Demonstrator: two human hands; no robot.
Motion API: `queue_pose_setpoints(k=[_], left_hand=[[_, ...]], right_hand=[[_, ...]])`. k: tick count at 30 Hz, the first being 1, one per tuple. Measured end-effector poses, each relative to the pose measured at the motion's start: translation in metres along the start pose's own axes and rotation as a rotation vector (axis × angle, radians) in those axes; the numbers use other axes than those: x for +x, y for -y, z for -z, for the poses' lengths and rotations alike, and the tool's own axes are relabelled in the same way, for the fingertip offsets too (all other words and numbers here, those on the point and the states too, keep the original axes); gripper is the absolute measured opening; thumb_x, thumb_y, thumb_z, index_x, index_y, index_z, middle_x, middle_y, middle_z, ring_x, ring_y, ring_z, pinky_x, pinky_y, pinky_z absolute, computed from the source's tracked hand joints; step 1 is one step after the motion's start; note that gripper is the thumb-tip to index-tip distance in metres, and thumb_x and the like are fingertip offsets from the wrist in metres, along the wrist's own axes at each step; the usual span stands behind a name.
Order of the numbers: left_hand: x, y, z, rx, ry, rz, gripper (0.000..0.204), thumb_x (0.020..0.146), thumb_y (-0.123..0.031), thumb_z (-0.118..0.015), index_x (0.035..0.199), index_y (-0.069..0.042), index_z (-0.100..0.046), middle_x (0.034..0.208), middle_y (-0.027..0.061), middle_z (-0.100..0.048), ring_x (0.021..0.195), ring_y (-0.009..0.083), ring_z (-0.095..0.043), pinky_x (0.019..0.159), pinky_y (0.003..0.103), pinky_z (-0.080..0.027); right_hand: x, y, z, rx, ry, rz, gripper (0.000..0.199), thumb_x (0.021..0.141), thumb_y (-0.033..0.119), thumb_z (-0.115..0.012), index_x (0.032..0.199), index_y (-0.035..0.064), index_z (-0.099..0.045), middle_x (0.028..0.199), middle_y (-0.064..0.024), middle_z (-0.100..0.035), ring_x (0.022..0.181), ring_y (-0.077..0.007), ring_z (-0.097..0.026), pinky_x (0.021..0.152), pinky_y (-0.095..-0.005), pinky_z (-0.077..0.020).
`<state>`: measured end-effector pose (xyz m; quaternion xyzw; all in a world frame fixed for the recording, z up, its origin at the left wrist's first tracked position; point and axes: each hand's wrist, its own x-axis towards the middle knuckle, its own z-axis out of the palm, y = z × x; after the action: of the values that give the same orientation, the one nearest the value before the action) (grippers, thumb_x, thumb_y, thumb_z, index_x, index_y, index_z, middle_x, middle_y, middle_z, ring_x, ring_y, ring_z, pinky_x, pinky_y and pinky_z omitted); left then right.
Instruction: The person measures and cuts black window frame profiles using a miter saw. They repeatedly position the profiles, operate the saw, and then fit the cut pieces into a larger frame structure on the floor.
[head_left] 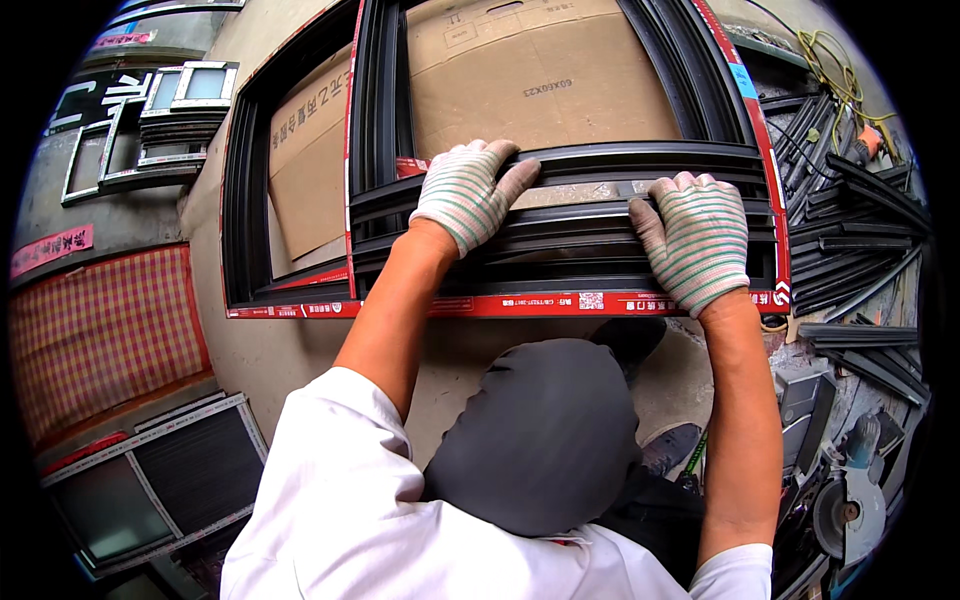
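A large black window frame [560, 240] with red protective film [430, 304] along its outer edges lies in front of me. My left hand [465, 195], in a white glove with green stripes, is closed over the left part of an inner rail [610, 160], its thumb pointing right. Farther right, my right hand [700, 235] wears a matching glove. Its fingers curl over the lower rails near the frame's right side, and the thumb lies along them. Both gloves look dirty at the fingertips; the undersides of the fingers are hidden.
Brown cardboard [540, 80] shows through the frame openings. Black profile strips [850, 220] lie heaped at the right, below a yellow cable [835, 65]. A circular saw blade [835, 515] is at the lower right. Small frames [180, 120] and a checked cloth [110, 330] are at the left.
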<state>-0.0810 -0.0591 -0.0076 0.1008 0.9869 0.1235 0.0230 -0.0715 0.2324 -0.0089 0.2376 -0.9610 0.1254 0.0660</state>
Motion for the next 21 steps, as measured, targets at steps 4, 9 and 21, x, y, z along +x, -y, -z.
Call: queue_pose_setpoints(k=[4,9,21], left_hand=[[0.022,0.009,0.005,-0.015,-0.032,0.009,0.043,0.106,-0.044,-0.064,0.116,-0.004,-0.076,0.106,0.0247,-0.075,0.103,0.0436,-0.071,0.091,0.049,-0.055],[0.014,-0.001,0.002,-0.188,0.067,0.020,0.040,0.106,-0.040,-0.064,0.113,-0.002,-0.075,0.104,0.0222,-0.075,0.100,0.0423,-0.071,0.088,0.049,-0.054],[0.010,0.017,-0.015,-0.162,-0.043,-0.049,0.029,0.104,-0.030,-0.072,0.112,-0.002,-0.073,0.101,0.0199,-0.071,0.098,0.0384,-0.067,0.091,0.045,-0.053]], right_hand=[[0.000,-0.001,-0.002,0.002,-0.037,0.017,0.041,0.102,0.045,-0.064,0.090,0.0063,-0.071,0.087,-0.0158,-0.069,0.087,-0.0355,-0.067,0.083,-0.0487,-0.0482],[0.001,-0.005,0.002,0.033,0.009,-0.026,0.037,0.099,0.043,-0.068,0.089,0.0080,-0.070,0.088,-0.0152,-0.069,0.088,-0.0350,-0.068,0.085,-0.0494,-0.0502],[-0.002,-0.008,0.015,0.169,0.071,-0.078,0.046,0.101,0.049,-0.061,0.092,0.0068,-0.077,0.090,-0.0151,-0.074,0.093,-0.0338,-0.072,0.089,-0.0481,-0.0526]])
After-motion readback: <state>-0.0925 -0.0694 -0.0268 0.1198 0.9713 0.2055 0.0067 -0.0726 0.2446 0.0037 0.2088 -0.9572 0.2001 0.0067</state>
